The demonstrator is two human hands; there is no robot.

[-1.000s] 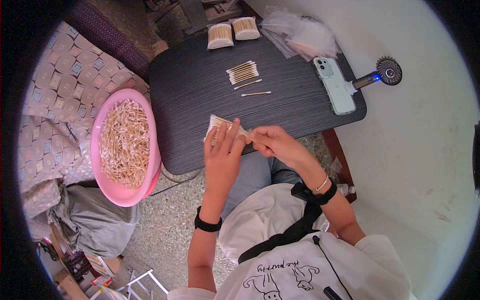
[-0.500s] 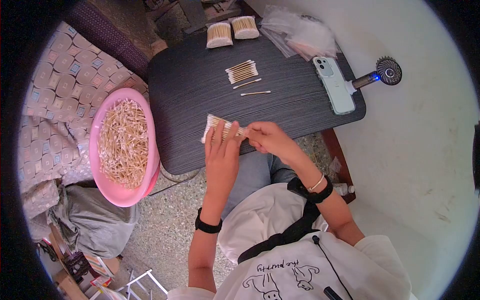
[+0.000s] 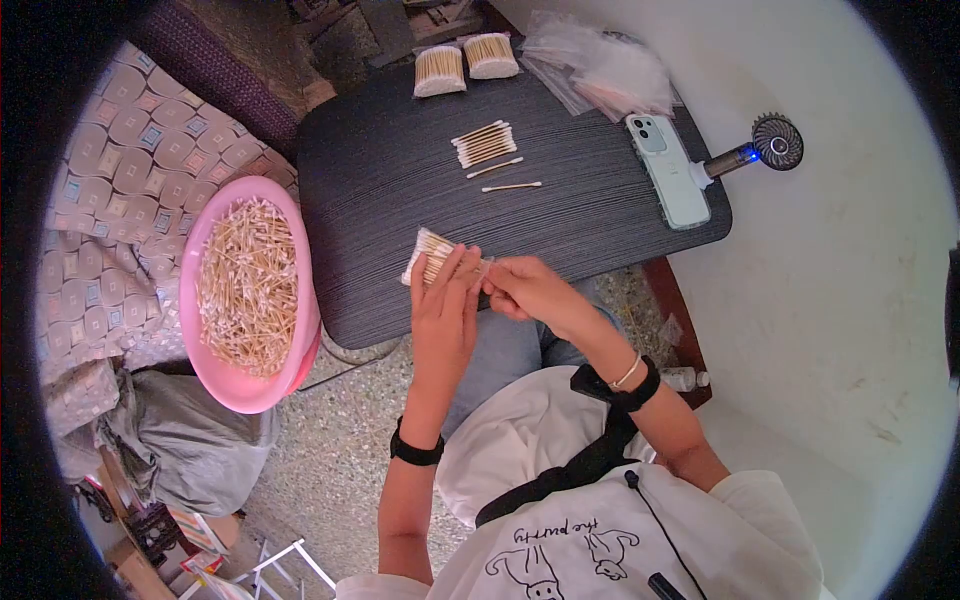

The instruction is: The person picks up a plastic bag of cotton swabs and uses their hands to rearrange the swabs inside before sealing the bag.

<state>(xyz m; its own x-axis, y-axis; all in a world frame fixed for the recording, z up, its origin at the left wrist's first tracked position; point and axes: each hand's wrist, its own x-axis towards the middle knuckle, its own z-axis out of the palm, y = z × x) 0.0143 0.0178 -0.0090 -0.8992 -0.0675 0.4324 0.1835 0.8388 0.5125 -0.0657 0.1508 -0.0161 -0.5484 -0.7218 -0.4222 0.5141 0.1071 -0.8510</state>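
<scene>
A clear bag of cotton swabs (image 3: 430,247) lies at the near edge of the dark table (image 3: 380,200). My left hand (image 3: 445,315) holds it, fingers laid across its top. At the bag's right end, my right hand (image 3: 530,292) is closed in a pinch on the clear plastic. Part of the bag is hidden under my left fingers. Farther back lie a small row of loose swabs (image 3: 485,144) and two single swabs, one (image 3: 511,187) nearer to me.
Left of the table stands a pink basin (image 3: 190,300) full of loose swabs. Two filled swab packs (image 3: 440,72) sit at the far edge, beside a pile of clear plastic bags (image 3: 600,65). A phone (image 3: 672,175) and a small fan (image 3: 777,142) are at the right.
My right hand has shifted slightly down and right at the bag's end, and more clear plastic shows there. My left fingers have moved a little to the right over the bag.
</scene>
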